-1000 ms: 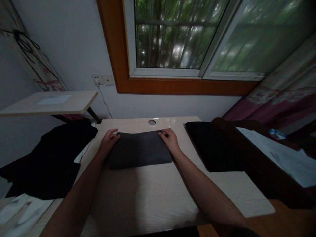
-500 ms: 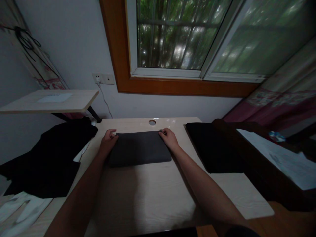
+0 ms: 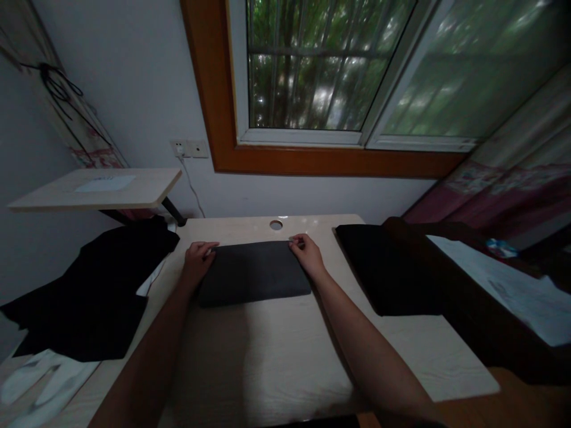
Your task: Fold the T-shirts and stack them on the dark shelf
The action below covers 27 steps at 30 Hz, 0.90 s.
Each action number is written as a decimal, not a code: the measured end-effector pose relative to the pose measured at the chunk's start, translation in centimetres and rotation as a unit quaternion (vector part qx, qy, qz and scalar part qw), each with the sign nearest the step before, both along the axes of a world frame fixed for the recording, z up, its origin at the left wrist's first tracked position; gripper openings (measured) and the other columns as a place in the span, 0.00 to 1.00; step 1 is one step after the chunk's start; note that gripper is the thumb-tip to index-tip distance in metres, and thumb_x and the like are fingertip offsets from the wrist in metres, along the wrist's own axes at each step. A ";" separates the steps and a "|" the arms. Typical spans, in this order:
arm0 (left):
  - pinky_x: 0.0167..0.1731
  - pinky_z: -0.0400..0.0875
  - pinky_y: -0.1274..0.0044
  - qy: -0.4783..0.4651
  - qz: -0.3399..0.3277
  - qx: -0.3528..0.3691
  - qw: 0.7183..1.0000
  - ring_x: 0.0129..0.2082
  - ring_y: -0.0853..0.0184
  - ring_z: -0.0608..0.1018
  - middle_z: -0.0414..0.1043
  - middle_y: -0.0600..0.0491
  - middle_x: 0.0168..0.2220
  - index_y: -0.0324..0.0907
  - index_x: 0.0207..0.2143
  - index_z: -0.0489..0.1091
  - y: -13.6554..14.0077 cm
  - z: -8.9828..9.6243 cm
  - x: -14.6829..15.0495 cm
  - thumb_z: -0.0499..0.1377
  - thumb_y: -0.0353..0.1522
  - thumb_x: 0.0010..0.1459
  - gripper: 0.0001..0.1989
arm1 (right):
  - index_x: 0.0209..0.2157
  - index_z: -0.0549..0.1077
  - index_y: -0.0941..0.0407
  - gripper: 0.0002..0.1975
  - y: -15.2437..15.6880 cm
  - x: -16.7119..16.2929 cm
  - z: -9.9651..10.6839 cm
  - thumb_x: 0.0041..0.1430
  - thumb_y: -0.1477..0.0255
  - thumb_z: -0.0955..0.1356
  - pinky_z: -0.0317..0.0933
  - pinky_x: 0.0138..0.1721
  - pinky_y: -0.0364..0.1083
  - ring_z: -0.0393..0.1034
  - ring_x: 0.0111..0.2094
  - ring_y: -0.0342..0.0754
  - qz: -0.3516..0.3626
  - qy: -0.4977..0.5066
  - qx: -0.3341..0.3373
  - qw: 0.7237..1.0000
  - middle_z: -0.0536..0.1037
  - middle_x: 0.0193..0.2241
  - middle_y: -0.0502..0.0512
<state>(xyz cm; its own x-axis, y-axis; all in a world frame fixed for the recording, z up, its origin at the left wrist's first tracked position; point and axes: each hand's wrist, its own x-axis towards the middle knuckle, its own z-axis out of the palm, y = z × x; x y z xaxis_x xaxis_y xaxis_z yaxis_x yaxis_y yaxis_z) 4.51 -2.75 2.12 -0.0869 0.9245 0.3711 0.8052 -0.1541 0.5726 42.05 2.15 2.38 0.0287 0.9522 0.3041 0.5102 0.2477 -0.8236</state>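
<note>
Fingers of the right hand (image 3: 308,252) curl in, thumb and fingertips pinching the far right corner of a flat dark grey rectangular cloth-like piece (image 3: 254,273). Fingers of the left hand (image 3: 197,260) touch its far left corner; can't tell if they pinch or just press. Piece lies between both hands, mostly nearer the body than the fingertips, on a pale wood-grain table (image 3: 294,362). Just beyond the fingers: round hole (image 3: 276,225) in the tabletop. Right of right fingers, apart: flat black rectangular cloth-like stack (image 3: 379,267). Left of left fingers: spread black cloth (image 3: 93,285), white material (image 3: 62,380) partly under it. Beyond fingers, up the wall: wood-framed sliding window (image 3: 312,89).
</note>
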 end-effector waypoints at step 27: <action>0.68 0.54 0.60 0.159 -0.162 0.024 0.974 0.69 0.58 0.60 0.65 0.51 0.66 0.46 0.60 0.69 -4.6 7.1 5.3 0.47 0.43 0.70 0.23 | 0.41 0.78 0.55 0.14 0.0 0.3 -0.5 0.59 0.63 0.67 0.66 0.45 0.51 0.72 0.39 0.52 0.036 0.000 0.057 0.998 0.78 0.38 0.56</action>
<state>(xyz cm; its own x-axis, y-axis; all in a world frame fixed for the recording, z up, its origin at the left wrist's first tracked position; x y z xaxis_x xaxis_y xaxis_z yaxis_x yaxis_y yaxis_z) 9.82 -7.30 9.19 0.3325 0.8657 0.3742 0.8459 -0.4492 0.2876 42.35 2.18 1.86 -0.0382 0.9108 0.4111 0.4882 0.3759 -0.7876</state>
